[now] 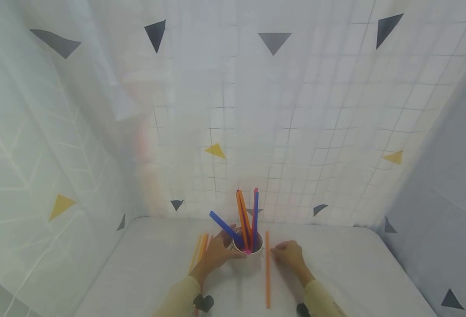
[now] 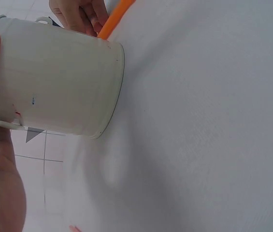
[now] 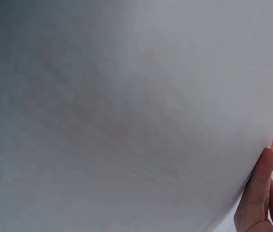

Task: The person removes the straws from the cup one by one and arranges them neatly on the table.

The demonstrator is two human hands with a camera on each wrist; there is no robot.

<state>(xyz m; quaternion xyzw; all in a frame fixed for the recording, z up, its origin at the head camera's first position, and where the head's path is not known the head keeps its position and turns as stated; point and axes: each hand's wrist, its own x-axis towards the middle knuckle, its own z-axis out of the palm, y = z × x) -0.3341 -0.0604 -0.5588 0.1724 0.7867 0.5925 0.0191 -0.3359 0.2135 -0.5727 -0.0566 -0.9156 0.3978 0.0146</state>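
Observation:
My left hand grips a cream metal bucket with small side handles, thumb and fingers on opposite sides near the rim. In the head view the bucket stands upright, holding several long thin sticks: a blue stick leaning left, orange sticks, and blue and red ones at the right. An orange stick lies on the table right of the bucket. Beside it is my right hand; in the right wrist view a fingertip is at the stick's edge, with the thumb apart.
More orange and yellow sticks lie left of the bucket, partly hidden by the left forearm. The white table ends at a back edge before a pale curtain with grid lines and triangles. Pale fabric also hangs at both sides.

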